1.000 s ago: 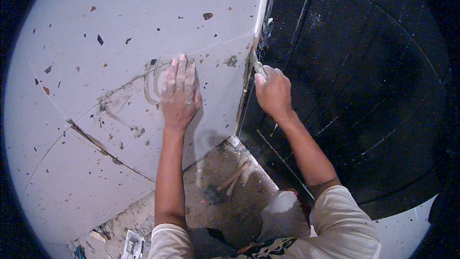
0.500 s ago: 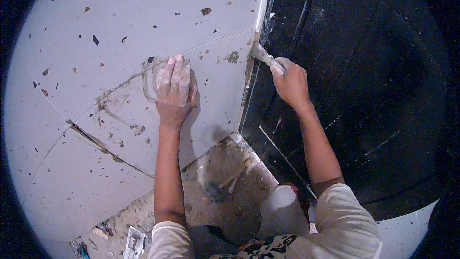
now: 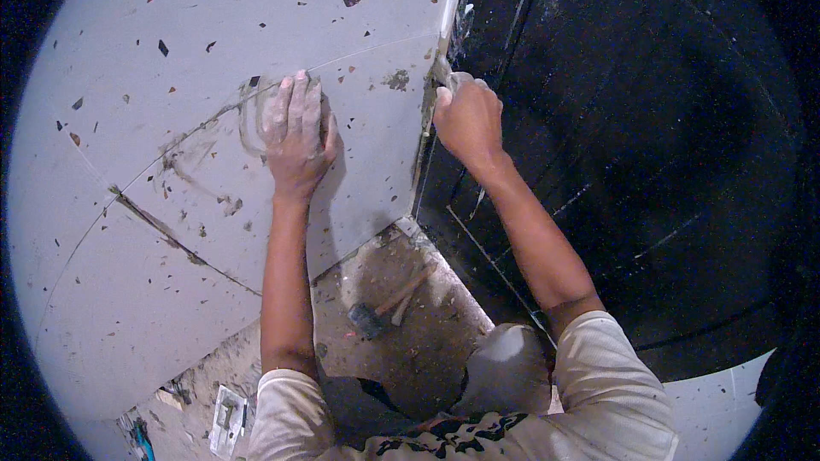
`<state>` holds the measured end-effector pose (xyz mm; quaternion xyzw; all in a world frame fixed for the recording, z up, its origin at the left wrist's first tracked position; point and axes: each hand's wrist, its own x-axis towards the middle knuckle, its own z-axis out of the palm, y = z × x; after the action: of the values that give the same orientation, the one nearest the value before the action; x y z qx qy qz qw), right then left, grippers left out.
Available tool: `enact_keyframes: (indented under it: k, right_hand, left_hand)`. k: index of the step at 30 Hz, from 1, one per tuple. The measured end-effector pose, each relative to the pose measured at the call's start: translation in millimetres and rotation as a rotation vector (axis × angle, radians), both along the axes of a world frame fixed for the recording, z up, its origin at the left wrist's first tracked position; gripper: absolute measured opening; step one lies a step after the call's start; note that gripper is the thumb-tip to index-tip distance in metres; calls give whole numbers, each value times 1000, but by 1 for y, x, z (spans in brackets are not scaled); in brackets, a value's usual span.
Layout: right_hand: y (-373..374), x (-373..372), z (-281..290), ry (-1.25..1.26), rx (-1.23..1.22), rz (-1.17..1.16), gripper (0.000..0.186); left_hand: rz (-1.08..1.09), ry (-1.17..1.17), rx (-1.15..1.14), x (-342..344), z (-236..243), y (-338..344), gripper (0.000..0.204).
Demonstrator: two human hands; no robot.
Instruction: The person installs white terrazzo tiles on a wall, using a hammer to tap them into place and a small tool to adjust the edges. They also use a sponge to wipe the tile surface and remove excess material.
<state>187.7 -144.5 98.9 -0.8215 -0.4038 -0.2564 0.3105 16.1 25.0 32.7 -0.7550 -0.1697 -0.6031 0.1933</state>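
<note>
Left hand [image 3: 297,138] flat against speckled wall [image 3: 231,0]

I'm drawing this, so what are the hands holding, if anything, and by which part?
The right hand grips a scraper by its handle, mostly hidden. The left hand holds nothing, lying flat against the speckled wall.

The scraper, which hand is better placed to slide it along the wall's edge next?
Probably the right hand: it holds the scraper at the edge of the wall. The left hand lies flat on the wall, away from that edge.
</note>
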Motion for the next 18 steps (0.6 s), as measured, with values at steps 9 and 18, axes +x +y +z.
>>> enact_keyframes:
  k: [9, 18]
  right_hand:
    - [-9, 7, 10, 14, -33, -66, 24]
    - [-5, 23, -13, -292, 246, 12, 18]
  left_hand:
    - [-37, 46, -120, 1, 4, -20, 67]
    - [-1067, -126, -1399, 82, -11, -93, 51]
